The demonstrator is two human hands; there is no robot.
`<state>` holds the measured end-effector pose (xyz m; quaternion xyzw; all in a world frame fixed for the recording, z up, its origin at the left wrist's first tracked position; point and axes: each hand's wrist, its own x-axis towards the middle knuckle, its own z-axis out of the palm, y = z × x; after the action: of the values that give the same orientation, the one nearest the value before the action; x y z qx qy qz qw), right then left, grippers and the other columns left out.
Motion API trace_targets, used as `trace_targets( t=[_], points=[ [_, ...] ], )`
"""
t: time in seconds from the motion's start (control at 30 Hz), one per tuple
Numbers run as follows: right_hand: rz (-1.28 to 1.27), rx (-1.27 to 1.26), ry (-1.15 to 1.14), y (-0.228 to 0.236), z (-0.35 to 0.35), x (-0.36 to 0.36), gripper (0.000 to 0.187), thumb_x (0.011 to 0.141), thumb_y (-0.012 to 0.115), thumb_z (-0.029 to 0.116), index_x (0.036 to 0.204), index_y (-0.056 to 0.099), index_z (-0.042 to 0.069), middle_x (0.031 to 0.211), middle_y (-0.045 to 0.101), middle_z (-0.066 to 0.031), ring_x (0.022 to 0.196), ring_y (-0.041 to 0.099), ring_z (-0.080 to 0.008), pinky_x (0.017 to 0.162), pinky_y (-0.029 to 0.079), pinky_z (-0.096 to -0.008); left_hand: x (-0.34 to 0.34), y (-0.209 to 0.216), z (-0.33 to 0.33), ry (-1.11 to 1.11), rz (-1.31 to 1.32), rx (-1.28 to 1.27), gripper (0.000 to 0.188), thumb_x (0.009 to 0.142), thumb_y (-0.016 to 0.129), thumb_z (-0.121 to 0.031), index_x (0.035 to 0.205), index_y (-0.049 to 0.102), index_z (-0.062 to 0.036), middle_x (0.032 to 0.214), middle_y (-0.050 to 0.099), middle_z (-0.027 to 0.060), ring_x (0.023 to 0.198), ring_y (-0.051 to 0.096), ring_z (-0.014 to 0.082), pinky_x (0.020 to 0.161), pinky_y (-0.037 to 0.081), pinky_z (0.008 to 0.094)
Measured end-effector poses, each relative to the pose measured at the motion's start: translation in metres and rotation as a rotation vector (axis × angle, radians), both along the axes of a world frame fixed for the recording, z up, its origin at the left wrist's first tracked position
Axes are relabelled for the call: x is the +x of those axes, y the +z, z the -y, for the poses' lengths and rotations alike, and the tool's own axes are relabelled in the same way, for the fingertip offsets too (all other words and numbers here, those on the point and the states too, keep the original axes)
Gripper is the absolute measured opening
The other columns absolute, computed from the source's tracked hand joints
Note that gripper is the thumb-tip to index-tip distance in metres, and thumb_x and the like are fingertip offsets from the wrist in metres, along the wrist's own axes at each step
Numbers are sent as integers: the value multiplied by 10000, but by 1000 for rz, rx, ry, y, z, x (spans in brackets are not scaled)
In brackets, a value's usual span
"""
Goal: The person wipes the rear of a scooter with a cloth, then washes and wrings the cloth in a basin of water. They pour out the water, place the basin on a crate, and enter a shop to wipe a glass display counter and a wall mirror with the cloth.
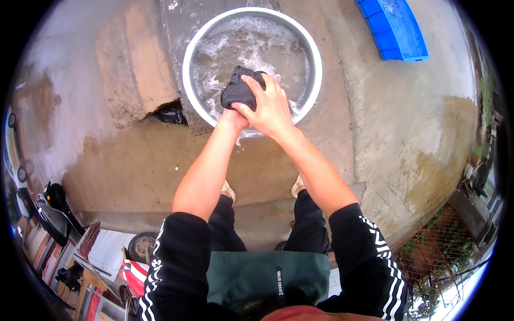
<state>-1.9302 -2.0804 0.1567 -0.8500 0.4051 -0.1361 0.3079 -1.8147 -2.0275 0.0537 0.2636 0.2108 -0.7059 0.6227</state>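
A bunched, wet black cloth (240, 92) is held up over a round metal basin (316, 80). My right hand (272, 109) grips it from the right, fingers bent over its top and thumb across the near side. My left hand (236, 118) is at the cloth's near lower end, and the cloth hides most of its fingers. Whether those fingers are under the cloth or inside it does not show. Cloudy, foamy water (257, 48) lies in the basin under both hands. Splashes show at the near rim.
A blue plastic crate (399, 32) with water in it stands at the far right on wet concrete. Left of the basin is a broken slab (134, 69) with a dark hole (171, 113) at its edge. A wheel (142, 247) and other clutter sit at the lower left.
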Motion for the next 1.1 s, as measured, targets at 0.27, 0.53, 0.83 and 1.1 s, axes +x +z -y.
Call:
trace_targets(
  t=[0.27,0.53,0.83,1.1],
  points=[
    [181,365,-307,10,47,19,360,929,674,379,1078,723,55,1020,710,-212,923,677,-416,803,523,-487,-20,74,43,112,405,339,457,1106,372,-405,1274,613,-55,1230,670,102,1093,669,223,932,553,409],
    [-37,541,-575,-92,58,-11,497,990,608,330,1432,527,118,1276,663,-257,1223,617,-418,1053,465,-450,-1,16,-8,-138,722,578,510,1057,555,-340,1458,442,-45,1369,592,140,1180,630,313,964,531,511],
    [-14,585,-222,-141,0,2,505,939,591,308,1376,582,56,1269,621,-279,1179,607,-457,1003,496,-483,0,-57,-3,-158,312,357,670,1029,418,-649,1387,532,-94,1362,595,150,1218,603,348,1031,484,581],
    [136,217,-366,-22,12,4,441,971,622,408,1281,629,95,1152,667,-205,981,700,-413,856,547,-466,-35,44,31,-73,547,413,580,1021,546,-563,1205,652,-23,1063,688,77,933,658,194,817,536,353]
  ],
)
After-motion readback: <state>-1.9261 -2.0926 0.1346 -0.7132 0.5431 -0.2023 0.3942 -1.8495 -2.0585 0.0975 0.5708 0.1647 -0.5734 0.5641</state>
